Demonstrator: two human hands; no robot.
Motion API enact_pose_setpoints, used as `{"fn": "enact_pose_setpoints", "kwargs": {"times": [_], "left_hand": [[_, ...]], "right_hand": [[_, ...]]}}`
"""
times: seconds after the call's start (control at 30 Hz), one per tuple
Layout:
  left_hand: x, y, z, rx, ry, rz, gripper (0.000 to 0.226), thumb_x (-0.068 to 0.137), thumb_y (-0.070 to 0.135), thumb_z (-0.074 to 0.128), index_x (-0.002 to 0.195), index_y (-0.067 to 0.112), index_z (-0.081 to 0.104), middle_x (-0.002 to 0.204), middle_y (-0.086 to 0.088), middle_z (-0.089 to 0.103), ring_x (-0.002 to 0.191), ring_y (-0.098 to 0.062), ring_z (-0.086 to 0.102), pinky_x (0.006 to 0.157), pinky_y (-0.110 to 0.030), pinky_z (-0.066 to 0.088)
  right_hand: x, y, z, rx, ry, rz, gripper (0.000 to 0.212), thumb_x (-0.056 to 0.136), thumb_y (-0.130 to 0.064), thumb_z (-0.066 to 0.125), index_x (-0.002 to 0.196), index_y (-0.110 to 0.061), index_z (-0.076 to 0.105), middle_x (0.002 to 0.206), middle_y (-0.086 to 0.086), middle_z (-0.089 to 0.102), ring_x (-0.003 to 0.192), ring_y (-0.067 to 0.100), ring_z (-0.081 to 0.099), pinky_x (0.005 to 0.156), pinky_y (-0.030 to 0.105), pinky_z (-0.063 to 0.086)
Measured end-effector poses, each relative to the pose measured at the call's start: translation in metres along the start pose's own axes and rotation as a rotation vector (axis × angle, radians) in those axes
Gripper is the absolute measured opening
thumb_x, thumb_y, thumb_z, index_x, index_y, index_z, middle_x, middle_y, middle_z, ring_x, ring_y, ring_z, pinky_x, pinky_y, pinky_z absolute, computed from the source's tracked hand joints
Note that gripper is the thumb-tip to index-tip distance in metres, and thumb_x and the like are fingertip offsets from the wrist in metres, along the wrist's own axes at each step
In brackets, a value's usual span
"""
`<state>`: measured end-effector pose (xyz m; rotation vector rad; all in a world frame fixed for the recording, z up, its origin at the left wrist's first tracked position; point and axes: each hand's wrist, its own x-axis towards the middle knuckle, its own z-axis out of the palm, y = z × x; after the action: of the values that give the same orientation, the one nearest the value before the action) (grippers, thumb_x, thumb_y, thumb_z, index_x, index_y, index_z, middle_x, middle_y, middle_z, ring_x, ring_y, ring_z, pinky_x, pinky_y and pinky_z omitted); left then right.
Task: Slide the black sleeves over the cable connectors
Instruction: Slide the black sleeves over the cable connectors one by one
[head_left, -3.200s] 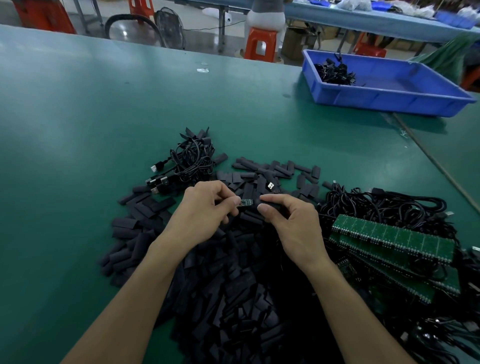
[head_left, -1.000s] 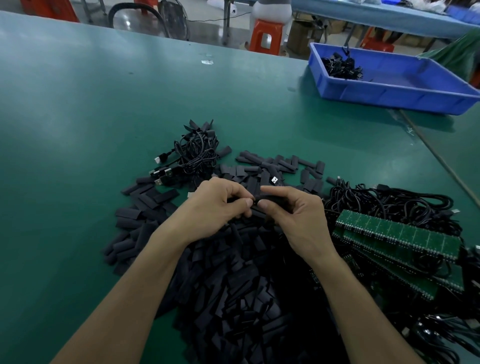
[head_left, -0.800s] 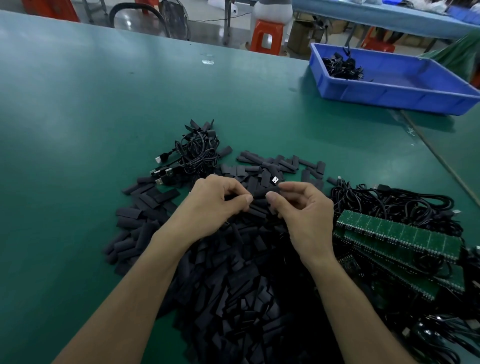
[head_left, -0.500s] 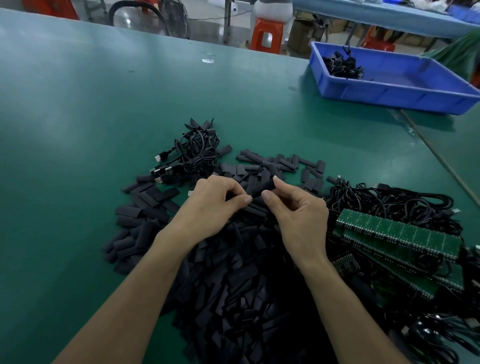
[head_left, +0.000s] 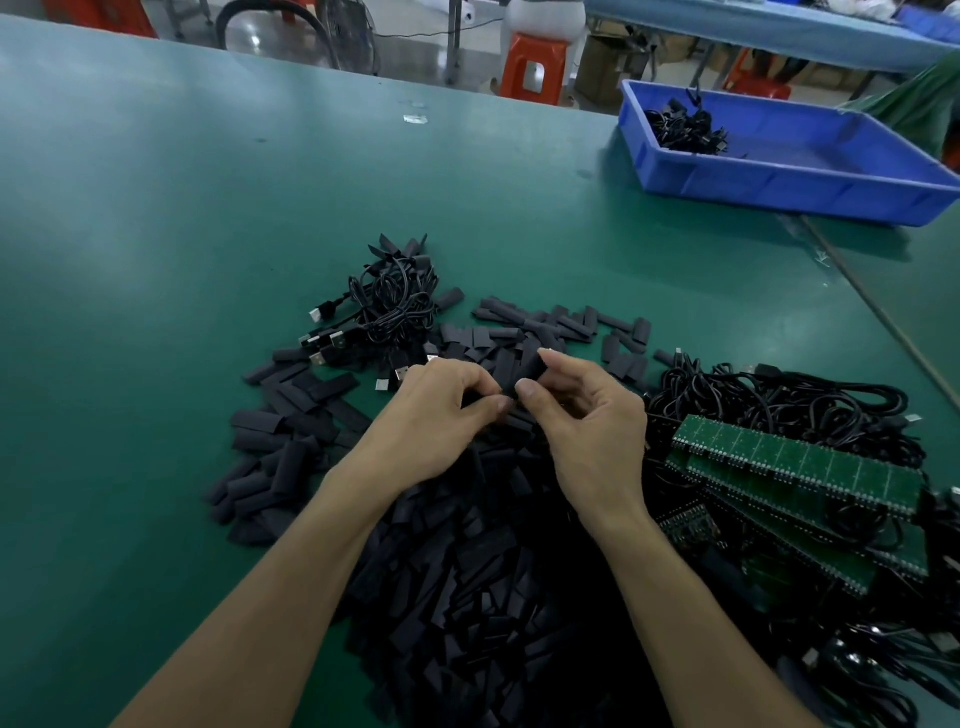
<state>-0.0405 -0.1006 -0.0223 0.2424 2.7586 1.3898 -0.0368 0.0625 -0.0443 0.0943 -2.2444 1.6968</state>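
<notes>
My left hand (head_left: 431, 415) and my right hand (head_left: 587, 415) meet over a big heap of black sleeves (head_left: 467, 545) on the green table. My right thumb and forefinger pinch one black sleeve (head_left: 527, 371), which points up and away. My left fingers pinch the cable end at that sleeve's near end; the connector itself is hidden. A bundle of black cables with USB plugs (head_left: 389, 306) lies beyond my left hand. More loose cables (head_left: 769, 405) lie to the right.
Green circuit-board strips (head_left: 800, 467) lie stacked at the right on the cables. A blue tray (head_left: 779, 176) holding a few cables stands far right. Orange stools and another table are beyond the far edge. Bare green table spreads to the left.
The green board tip seen earlier between my hands is now hidden inside the sleeve. My right hand has turned the sleeve up and away; my left hand stays pinched at its near end.
</notes>
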Motion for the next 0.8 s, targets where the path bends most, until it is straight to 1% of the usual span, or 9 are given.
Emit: {"fn": "enact_pose_setpoints", "kwargs": {"times": [0.07,0.17,0.27,0.3,0.37,0.47,0.53,0.7,0.8], "left_hand": [[0.001,0.0,-0.002,-0.009,0.01,-0.002,0.018,0.096,0.03,0.066,0.079,0.032,0.069,0.07,0.014,0.067,0.062,0.008,0.057,0.059,-0.012,0.037],[0.002,0.001,-0.004,-0.023,0.024,0.011,0.019,0.097,0.029,0.066,0.079,0.029,0.07,0.068,0.013,0.067,0.058,0.006,0.057,0.055,-0.011,0.039],[0.002,0.002,-0.004,-0.028,0.018,0.016,0.02,0.097,0.028,0.066,0.077,0.027,0.069,0.064,0.011,0.065,0.052,0.005,0.054,0.051,-0.009,0.038],[0.001,0.002,-0.004,-0.023,0.017,0.018,0.02,0.097,0.028,0.066,0.077,0.026,0.069,0.063,0.01,0.065,0.051,0.004,0.053,0.05,-0.01,0.038],[0.001,0.001,-0.003,-0.01,0.017,0.023,0.019,0.097,0.029,0.066,0.079,0.024,0.071,0.065,0.007,0.067,0.052,0.002,0.054,0.052,-0.012,0.04],[0.002,-0.001,-0.002,0.0,0.019,0.021,0.019,0.096,0.03,0.067,0.079,0.025,0.071,0.067,0.007,0.068,0.056,0.002,0.056,0.053,-0.011,0.04],[0.002,-0.003,-0.001,0.008,0.012,0.017,0.019,0.096,0.031,0.067,0.078,0.025,0.071,0.067,0.005,0.068,0.055,-0.001,0.054,0.052,-0.013,0.038],[0.002,-0.007,0.002,-0.017,-0.021,0.007,0.019,0.097,0.03,0.065,0.084,0.019,0.073,0.062,0.006,0.061,0.049,-0.002,0.046,0.048,-0.013,0.033],[0.002,-0.008,0.004,-0.041,-0.026,0.005,0.019,0.098,0.026,0.065,0.081,0.019,0.071,0.05,0.016,0.055,0.044,0.001,0.044,0.044,-0.011,0.031]], "right_hand": [[0.002,-0.001,-0.001,0.007,0.012,0.005,0.034,0.083,-0.017,0.081,0.109,-0.035,0.069,0.086,-0.013,0.073,0.085,0.001,0.07,0.08,0.018,0.056],[0.001,-0.001,-0.002,-0.005,0.028,0.004,0.039,0.083,-0.018,0.081,0.114,-0.037,0.067,0.086,-0.013,0.074,0.086,0.002,0.071,0.082,0.019,0.056],[-0.001,-0.001,-0.002,-0.021,0.028,-0.022,0.04,0.084,-0.018,0.081,0.108,-0.046,0.066,0.088,-0.02,0.073,0.085,0.002,0.071,0.082,0.02,0.056],[-0.002,0.0,-0.002,-0.027,0.027,-0.031,0.04,0.084,-0.019,0.08,0.11,-0.045,0.067,0.089,-0.022,0.072,0.085,0.002,0.071,0.082,0.02,0.056],[-0.004,0.003,-0.001,-0.029,0.028,-0.035,0.038,0.084,-0.02,0.081,0.117,-0.034,0.07,0.088,-0.023,0.073,0.085,0.001,0.071,0.08,0.016,0.055],[-0.006,0.007,0.0,-0.04,0.037,-0.045,0.041,0.082,-0.019,0.082,0.122,-0.02,0.072,0.082,-0.025,0.072,0.083,-0.005,0.07,0.075,0.006,0.049],[-0.007,0.008,0.002,-0.035,0.033,-0.045,0.042,0.082,-0.018,0.082,0.122,-0.021,0.071,0.082,-0.026,0.073,0.082,-0.004,0.07,0.074,0.005,0.049],[-0.009,0.006,0.002,-0.031,0.009,-0.048,0.043,0.083,-0.015,0.081,0.12,-0.032,0.066,0.082,-0.031,0.072,0.074,-0.003,0.071,0.073,0.007,0.051],[-0.009,0.005,0.001,-0.051,0.009,-0.036,0.041,0.083,-0.017,0.081,0.118,-0.033,0.067,0.083,-0.03,0.072,0.072,-0.003,0.071,0.074,0.004,0.048]]}}
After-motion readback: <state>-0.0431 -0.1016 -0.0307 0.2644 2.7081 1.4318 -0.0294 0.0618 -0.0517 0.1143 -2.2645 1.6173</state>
